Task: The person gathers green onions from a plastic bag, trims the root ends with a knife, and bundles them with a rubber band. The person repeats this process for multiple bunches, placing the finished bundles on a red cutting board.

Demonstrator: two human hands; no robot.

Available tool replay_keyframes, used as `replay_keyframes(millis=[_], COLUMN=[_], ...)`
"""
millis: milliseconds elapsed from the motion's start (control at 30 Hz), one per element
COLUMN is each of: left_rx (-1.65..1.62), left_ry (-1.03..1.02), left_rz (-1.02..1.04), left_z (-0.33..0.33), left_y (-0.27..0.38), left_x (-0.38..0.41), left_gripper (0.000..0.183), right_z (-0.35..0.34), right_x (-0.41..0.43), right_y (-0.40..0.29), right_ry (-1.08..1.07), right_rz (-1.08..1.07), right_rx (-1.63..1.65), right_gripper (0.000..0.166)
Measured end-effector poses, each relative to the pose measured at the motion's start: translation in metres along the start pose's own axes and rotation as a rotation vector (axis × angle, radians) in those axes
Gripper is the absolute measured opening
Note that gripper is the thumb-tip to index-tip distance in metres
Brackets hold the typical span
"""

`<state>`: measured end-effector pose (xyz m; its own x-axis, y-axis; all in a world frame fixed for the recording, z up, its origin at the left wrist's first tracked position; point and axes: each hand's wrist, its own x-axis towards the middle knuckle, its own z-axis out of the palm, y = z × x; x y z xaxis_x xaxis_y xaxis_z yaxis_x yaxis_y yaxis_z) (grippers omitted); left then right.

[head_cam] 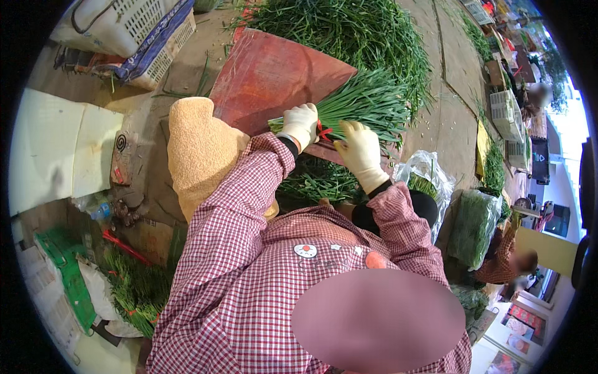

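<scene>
A bunch of long green leafy stalks, like garlic chives (pixel 366 105), lies across a worn red board (pixel 275 75). My left hand (pixel 301 124), in a pale glove, is closed around the cut-end side of the bunch. A red tie (pixel 323 131) circles the stalks just beside it. My right hand (pixel 359 147), gloved too, is close to the tie on its other side, with fingers apart and holding nothing that I can see. Part of the board is hidden under the bunch and my arms.
Beyond the board is a large heap of loose green stalks (pixel 336 28). More greens (pixel 322 182) lie below it. Plastic crates (pixel 117 28) stand at upper left, tied bunches (pixel 135 290) at lower left. Bagged greens (pixel 474 229) and other people (pixel 502 257) are at right.
</scene>
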<state>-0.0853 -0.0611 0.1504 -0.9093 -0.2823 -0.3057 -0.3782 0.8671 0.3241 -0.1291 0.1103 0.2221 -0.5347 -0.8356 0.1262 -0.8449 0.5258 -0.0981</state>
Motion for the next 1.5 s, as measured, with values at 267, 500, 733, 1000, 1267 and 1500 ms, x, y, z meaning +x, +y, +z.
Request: replay_keyframes(millis=[267,500,733,1000,1267,1500], left_rx=[0.035,0.076,-0.667,-0.380,-0.389,-0.245], left_ry=[0.255,0.029,-0.507,-0.459,-0.277,-0.296], left_rz=[0.095,0.064,0.123,0.154,0.166,0.133], left_z=[0.026,0.002,-0.036,-0.026,0.008,-0.016], left_y=[-0.006,-0.006,-0.041,-0.044,-0.047,-0.033], left_x=[0.010,0.007,0.014,0.032,0.031,0.018], left_gripper=[0.024,0.049,0.109,0.127,0.095,0.106], right_z=[0.021,0.068,0.094,0.150,0.078,0.095], right_x=[0.032,0.010,0.003,0.015,-0.022,-0.026], right_y=[-0.019,-0.016,-0.021,0.015,0.024,0.016], right_ry=[-0.296,-0.237,-0.488,-0.855,-0.656,-0.538], right_rz=[-0.168,0.568,1.206,0.833,0.785,0.934], right_rx=[-0.336,1.007,2.321,1.803,1.699,1.758], right_gripper=[0.009,0.029,0.044,0.074,0.054,0.071])
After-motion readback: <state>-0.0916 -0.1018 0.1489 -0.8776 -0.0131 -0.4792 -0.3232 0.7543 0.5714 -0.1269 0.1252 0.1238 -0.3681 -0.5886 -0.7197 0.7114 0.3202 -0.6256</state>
